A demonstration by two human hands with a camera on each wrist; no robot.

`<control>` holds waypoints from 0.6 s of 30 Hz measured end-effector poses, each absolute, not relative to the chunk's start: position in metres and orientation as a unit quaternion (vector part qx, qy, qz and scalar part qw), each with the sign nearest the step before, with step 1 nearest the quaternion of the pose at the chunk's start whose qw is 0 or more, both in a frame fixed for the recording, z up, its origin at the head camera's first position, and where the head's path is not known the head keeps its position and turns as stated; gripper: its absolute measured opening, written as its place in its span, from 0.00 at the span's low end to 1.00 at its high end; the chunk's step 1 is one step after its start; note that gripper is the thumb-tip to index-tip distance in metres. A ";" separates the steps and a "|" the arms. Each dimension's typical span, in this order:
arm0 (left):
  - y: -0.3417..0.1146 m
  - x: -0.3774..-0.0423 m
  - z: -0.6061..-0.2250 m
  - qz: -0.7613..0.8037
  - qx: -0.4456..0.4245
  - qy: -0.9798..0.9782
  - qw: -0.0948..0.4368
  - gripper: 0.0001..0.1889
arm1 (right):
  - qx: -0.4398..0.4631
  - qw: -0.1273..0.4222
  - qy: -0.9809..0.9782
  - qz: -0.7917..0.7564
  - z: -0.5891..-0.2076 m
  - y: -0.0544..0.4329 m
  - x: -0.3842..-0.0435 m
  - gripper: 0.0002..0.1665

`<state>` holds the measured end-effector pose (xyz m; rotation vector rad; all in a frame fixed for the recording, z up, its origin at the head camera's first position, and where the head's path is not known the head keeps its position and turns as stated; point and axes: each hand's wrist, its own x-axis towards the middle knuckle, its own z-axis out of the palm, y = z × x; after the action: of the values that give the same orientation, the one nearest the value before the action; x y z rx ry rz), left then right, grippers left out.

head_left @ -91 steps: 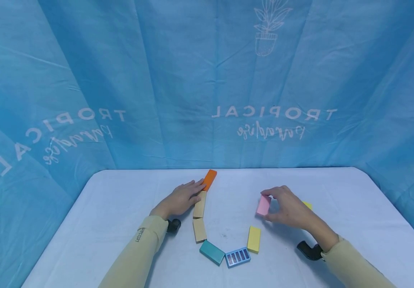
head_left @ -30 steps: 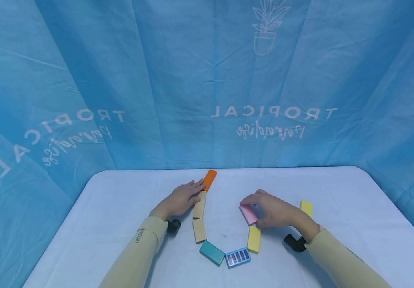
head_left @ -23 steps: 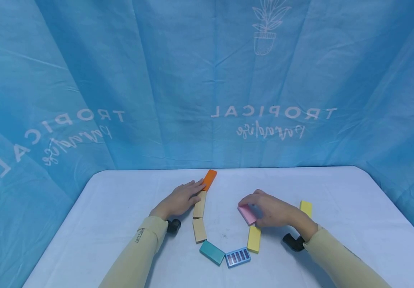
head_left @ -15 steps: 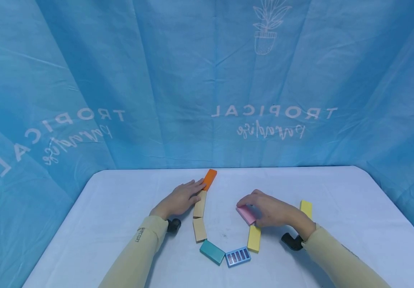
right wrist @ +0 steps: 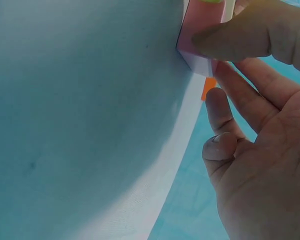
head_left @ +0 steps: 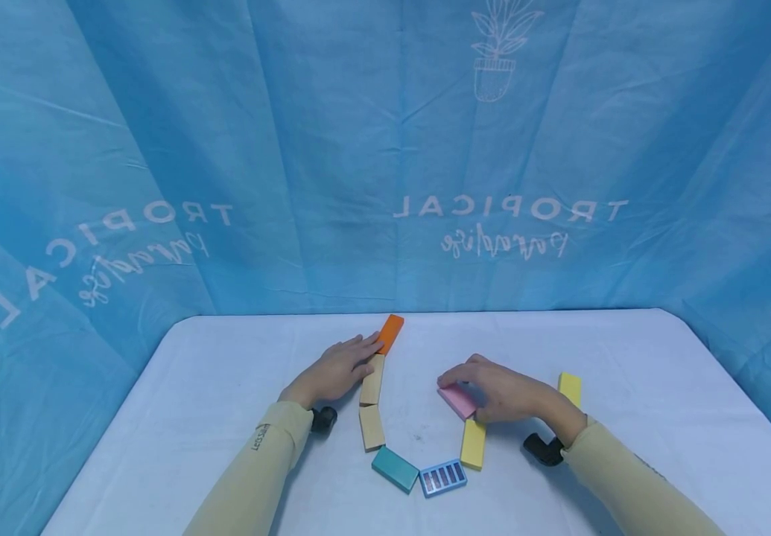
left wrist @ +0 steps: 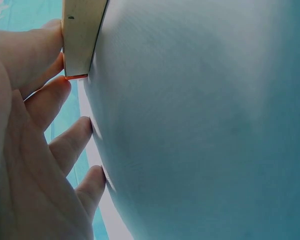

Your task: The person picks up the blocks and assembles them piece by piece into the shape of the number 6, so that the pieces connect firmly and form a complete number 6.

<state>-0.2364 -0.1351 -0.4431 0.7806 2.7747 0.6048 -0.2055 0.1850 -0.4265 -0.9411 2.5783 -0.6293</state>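
Observation:
In the head view my right hand (head_left: 507, 388) pinches a pink block (head_left: 457, 401) between thumb and fingers, low over the table at the far end of a yellow block (head_left: 473, 444). The right wrist view shows the thumb across the pink block's (right wrist: 200, 27) face. My left hand (head_left: 334, 370) lies with fingers extended, their tips on an orange block (head_left: 392, 333) and the thumb against a plain wooden block (head_left: 372, 380). A second wooden block (head_left: 372, 428), a teal block (head_left: 395, 469) and a blue block with dark stripes (head_left: 442, 479) continue the curved row.
Another yellow block (head_left: 570, 388) lies on the right, partly hidden by my right wrist. The white-covered table (head_left: 238, 350) ends at a blue printed curtain (head_left: 331, 186). A dark wrist device (head_left: 544, 450) sits at my right cuff, another (head_left: 323, 421) at my left.
My right hand has carried the pink block left and turned it, bringing it to the yellow block's far end; lately it shifts only slightly left. My left hand stays put.

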 end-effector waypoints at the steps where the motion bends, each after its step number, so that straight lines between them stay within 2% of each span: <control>1: -0.135 -0.237 -0.443 0.204 0.264 0.938 0.098 0.28 | -0.331 0.162 0.903 -0.220 -0.427 0.186 -0.206 0.40; 6: -0.135 -0.236 -0.442 0.208 0.261 0.937 0.100 0.28 | -0.333 0.158 0.901 -0.230 -0.427 0.192 -0.207 0.39; 18: -0.135 -0.235 -0.442 0.210 0.254 0.939 0.102 0.28 | -0.332 0.173 0.892 -0.255 -0.426 0.201 -0.210 0.30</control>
<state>-0.2347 -0.1345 -0.4416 0.7499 2.7718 0.6189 -0.2096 0.2011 -0.4265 -0.9408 2.5294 -0.7246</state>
